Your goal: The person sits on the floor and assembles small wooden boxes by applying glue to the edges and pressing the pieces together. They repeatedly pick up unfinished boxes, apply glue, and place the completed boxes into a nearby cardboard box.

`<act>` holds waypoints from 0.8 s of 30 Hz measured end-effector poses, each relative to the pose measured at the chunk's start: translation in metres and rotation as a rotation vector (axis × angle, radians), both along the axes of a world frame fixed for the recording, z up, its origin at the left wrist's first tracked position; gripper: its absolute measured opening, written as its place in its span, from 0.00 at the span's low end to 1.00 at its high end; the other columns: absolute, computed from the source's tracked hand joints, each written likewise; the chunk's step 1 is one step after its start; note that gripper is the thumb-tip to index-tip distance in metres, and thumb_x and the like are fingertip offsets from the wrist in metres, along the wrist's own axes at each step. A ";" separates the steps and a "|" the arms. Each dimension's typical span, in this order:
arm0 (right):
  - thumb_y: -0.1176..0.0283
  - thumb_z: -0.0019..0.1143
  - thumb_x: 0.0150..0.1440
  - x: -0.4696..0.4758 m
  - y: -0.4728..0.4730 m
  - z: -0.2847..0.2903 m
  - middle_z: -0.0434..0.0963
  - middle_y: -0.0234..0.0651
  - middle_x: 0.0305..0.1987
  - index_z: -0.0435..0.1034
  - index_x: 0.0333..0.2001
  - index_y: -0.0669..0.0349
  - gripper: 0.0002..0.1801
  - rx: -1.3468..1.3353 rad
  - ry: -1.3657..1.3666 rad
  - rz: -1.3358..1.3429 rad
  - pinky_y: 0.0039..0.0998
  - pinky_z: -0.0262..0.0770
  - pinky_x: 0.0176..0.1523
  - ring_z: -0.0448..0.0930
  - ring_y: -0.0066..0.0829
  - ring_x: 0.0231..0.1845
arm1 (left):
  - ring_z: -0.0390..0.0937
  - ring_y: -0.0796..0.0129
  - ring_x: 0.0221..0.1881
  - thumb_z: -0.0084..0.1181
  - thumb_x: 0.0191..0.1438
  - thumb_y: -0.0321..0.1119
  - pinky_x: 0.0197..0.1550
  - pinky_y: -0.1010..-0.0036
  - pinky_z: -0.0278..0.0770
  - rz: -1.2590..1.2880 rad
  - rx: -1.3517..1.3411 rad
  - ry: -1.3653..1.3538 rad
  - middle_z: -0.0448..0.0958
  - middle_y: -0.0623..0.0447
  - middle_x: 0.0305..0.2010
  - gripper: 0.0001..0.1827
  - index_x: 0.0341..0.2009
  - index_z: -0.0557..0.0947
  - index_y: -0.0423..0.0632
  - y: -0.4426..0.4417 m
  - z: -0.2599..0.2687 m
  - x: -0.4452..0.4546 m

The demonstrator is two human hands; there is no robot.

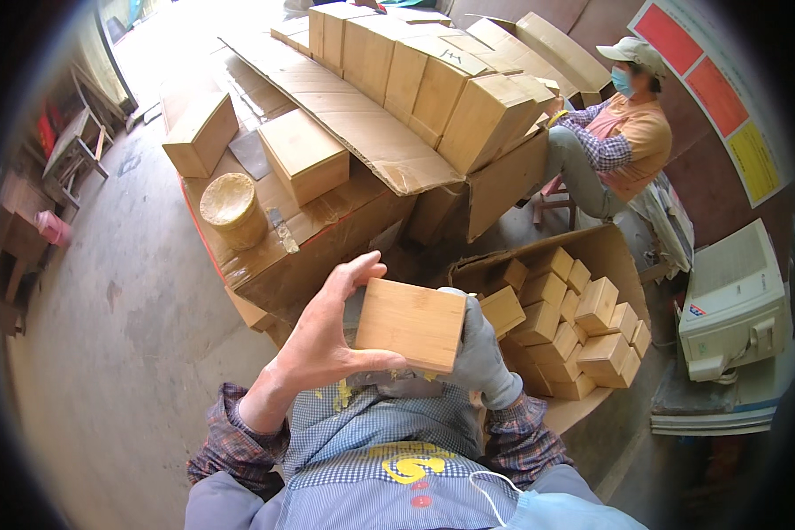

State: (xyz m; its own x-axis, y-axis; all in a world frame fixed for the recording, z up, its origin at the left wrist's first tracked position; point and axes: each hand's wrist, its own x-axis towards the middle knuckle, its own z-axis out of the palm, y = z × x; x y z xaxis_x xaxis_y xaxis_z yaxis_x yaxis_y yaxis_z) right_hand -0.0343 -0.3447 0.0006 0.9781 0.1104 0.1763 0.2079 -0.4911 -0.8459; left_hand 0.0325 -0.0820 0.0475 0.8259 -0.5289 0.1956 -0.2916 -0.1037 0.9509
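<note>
A small bamboo box [407,324] is held above my lap, its flat grained face turned up. My bare left hand [318,331] spans the box's left side, with the thumb along the near edge and the fingers by the far corner. On the right side, my right hand [485,358] in a grey glove grips it; its fingertips are mostly hidden. Yellowish smears mark the checked apron [371,424] below. Ahead on a cardboard-covered surface [331,228] stand a round tub [230,212] with a crusted pale top, a smeared flat scraper [283,230] and a lidded wooden box [305,159].
To the right, an open carton [619,255] holds several small wooden boxes [543,318]. Larger wooden boxes [424,89] stand in rows on cardboard. A seated co-worker [636,132] is at the far right, near a pale machine casing [729,311]. A wooden bench [76,152] stands left.
</note>
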 end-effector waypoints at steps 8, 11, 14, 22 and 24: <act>0.62 0.89 0.42 0.000 -0.005 -0.014 0.76 0.45 0.63 0.64 0.66 0.59 0.52 -0.002 -0.195 0.009 0.40 0.78 0.64 0.80 0.43 0.62 | 0.70 0.56 0.74 0.71 0.62 0.41 0.76 0.56 0.67 -0.061 -0.169 0.158 0.72 0.43 0.72 0.40 0.74 0.70 0.42 -0.003 -0.004 -0.002; 0.62 0.89 0.43 -0.003 -0.007 -0.019 0.76 0.44 0.64 0.64 0.68 0.60 0.52 0.146 -0.096 0.015 0.39 0.77 0.65 0.80 0.41 0.62 | 0.72 0.61 0.72 0.61 0.69 0.38 0.76 0.60 0.66 -0.066 -0.179 0.169 0.74 0.47 0.69 0.30 0.72 0.73 0.40 -0.004 -0.003 0.002; 0.61 0.89 0.44 -0.008 -0.013 -0.023 0.76 0.42 0.64 0.66 0.68 0.60 0.51 0.041 -0.017 0.041 0.37 0.77 0.65 0.79 0.37 0.63 | 0.75 0.65 0.66 0.57 0.72 0.35 0.72 0.63 0.71 -0.062 -0.204 0.181 0.77 0.49 0.65 0.26 0.71 0.75 0.40 -0.007 -0.003 0.004; 0.47 0.84 0.50 -0.029 -0.021 -0.031 0.78 0.35 0.66 0.68 0.69 0.60 0.50 0.630 0.330 0.050 0.36 0.77 0.66 0.78 0.31 0.66 | 0.78 0.68 0.58 0.70 0.65 0.36 0.63 0.67 0.76 -0.079 -0.347 0.230 0.80 0.51 0.56 0.32 0.71 0.77 0.46 -0.030 -0.005 0.008; 0.37 0.80 0.50 -0.032 -0.017 -0.031 0.75 0.35 0.69 0.63 0.74 0.60 0.58 0.893 0.381 0.093 0.36 0.78 0.66 0.77 0.30 0.67 | 0.77 0.68 0.57 0.73 0.63 0.37 0.63 0.67 0.77 -0.108 -0.339 0.281 0.79 0.51 0.57 0.36 0.73 0.74 0.46 -0.033 -0.004 0.008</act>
State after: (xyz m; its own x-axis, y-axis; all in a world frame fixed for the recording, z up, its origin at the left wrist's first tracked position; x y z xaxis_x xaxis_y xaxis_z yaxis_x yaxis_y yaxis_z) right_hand -0.0662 -0.3621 -0.0308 0.9811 0.1694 -0.0935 -0.1510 0.3685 -0.9173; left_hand 0.0404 -0.1153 0.0438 0.8154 -0.5595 0.1486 -0.0095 0.2436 0.9698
